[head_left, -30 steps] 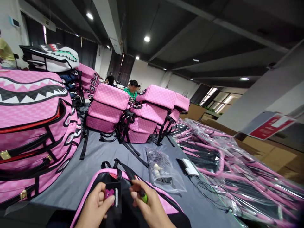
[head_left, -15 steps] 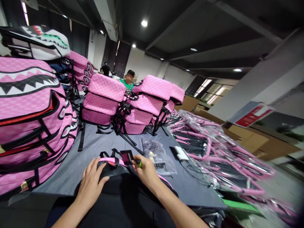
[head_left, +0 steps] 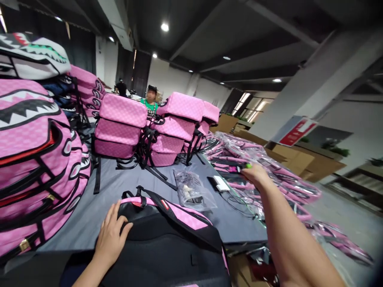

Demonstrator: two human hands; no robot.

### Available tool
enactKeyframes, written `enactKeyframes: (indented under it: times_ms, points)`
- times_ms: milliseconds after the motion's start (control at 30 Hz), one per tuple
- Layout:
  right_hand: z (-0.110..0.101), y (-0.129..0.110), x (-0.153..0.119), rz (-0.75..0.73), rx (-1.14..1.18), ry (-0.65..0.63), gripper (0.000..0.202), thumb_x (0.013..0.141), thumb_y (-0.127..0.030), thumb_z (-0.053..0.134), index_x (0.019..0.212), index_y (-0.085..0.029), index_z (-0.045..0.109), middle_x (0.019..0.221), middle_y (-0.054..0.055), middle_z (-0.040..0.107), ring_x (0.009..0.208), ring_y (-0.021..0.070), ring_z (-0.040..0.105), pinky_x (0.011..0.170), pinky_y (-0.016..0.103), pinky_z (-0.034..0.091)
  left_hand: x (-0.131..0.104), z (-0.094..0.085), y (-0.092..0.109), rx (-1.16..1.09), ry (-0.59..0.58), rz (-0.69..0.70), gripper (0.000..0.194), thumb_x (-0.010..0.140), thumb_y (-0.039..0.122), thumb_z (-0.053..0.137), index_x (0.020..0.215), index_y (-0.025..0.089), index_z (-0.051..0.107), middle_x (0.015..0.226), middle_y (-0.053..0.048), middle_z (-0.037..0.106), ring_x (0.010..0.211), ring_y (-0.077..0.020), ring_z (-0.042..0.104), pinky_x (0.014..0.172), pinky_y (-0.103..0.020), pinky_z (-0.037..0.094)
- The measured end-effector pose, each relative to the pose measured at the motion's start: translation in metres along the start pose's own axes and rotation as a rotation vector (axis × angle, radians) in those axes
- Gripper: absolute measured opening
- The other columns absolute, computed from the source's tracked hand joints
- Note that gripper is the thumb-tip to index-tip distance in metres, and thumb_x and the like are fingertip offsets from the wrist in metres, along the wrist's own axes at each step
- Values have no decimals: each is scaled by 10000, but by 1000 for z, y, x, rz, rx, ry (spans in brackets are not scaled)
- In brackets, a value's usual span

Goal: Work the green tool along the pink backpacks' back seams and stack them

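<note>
A black and pink backpack (head_left: 167,243) lies back side up at the near edge of the table, its strap across the top right. My left hand (head_left: 113,233) rests on its upper left corner, fingers spread. Stretched out to the far right, my right hand (head_left: 253,173) is closed on a small green-tipped item (head_left: 248,165) and a dark tag with a pink mark (head_left: 234,169), above the plastic-wrapped pink bags (head_left: 287,187). What the green-tipped item is cannot be made out.
Stacked pink backpacks (head_left: 116,137) stand at the table's back, more (head_left: 26,167) at the left. A clear plastic bag (head_left: 194,191) and a white box-shaped device (head_left: 222,183) with cables lie on the grey table (head_left: 239,231). Beyond the stacks is a person in green (head_left: 150,105).
My right hand has moved from the backpack's top edge out to the right, carrying the dark tag and the green-tipped item. My left hand stays on the backpack. The view has turned slightly right.
</note>
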State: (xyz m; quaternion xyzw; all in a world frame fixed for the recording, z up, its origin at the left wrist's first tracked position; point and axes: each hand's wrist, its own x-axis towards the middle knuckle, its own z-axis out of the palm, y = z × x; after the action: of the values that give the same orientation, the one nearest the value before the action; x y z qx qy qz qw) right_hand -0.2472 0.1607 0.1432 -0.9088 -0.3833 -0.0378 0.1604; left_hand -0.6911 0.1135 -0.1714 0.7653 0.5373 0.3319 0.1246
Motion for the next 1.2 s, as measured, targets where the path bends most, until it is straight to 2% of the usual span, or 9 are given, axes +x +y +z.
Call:
enactKeyframes:
  times_ms: [100, 267, 367, 433, 533, 667, 800, 967, 1200]
  points:
    - [10, 11, 0, 69, 48, -133, 176, 834, -43, 544, 713, -41, 672, 451, 104, 544, 369, 118, 478, 476, 313, 360, 0, 0, 0, -11, 19, 11, 301, 977, 432, 496, 876, 205, 665, 1620, -136, 347, 1457, -382, 382, 1020, -577, 507]
    - [50, -25, -37, -110, 237, -260, 165, 813, -71, 578, 949, -130, 651, 553, -28, 582, 436, 113, 547, 480, 215, 374, -3, 4, -4, 10, 72, 72, 255, 947, 432, 554, 897, 210, 670, 1623, -149, 336, 1453, -388, 392, 999, -566, 533]
    - [75, -61, -81, -312, 304, -413, 185, 795, -92, 590, 941, -176, 665, 627, -42, 634, 508, 115, 596, 543, 204, 428, -5, 7, -7, 29, 103, 108, 238, 931, 431, 583, 903, 213, 674, 1618, -156, 340, 1457, -393, 387, 992, -563, 542]
    - [92, -82, -116, -571, 274, -520, 209, 796, -78, 551, 919, -188, 679, 705, -16, 678, 602, 135, 635, 619, 223, 453, -6, 9, -9, 44, 108, 115, 232, 931, 423, 584, 897, 213, 676, 1617, -155, 342, 1460, -396, 383, 986, -571, 545]
    - [124, -104, -166, -923, 170, -551, 199, 783, -90, 602, 894, -209, 716, 900, 33, 744, 838, 182, 680, 749, 246, 449, -6, 11, -9, 59, 109, 116, 229, 934, 408, 580, 872, 209, 674, 1624, -149, 335, 1467, -399, 373, 992, -576, 540]
    - [168, -118, -203, -1037, 112, -619, 265, 785, -92, 621, 979, -235, 733, 1002, 45, 754, 930, 195, 692, 766, 237, 427, -4, 11, -6, 77, 124, 119, 214, 944, 367, 569, 852, 198, 663, 1620, -144, 349, 1471, -386, 374, 985, -547, 552]
    - [189, -122, -208, -1023, 99, -656, 271, 815, -130, 633, 1045, -238, 728, 1035, 50, 764, 981, 213, 699, 789, 246, 427, -4, 9, -2, 111, 132, 118, 184, 952, 337, 559, 891, 197, 661, 1624, -150, 336, 1474, -376, 372, 977, -538, 558]
    - [186, -124, -202, -963, 148, -663, 231, 868, -175, 612, 1062, -238, 720, 1014, 39, 769, 956, 203, 706, 771, 242, 430, -7, 10, -7, 97, 150, 162, 147, 933, 334, 590, 942, 209, 666, 1631, -156, 313, 1481, -379, 355, 1001, -559, 543]
    - [196, -129, -197, -1090, -41, -737, 262, 839, -167, 614, 1064, -241, 724, 952, 44, 777, 888, 203, 710, 698, 245, 398, -6, 10, -9, 93, 151, 168, 156, 928, 348, 596, 917, 207, 660, 1637, -155, 304, 1474, -379, 369, 999, -556, 547]
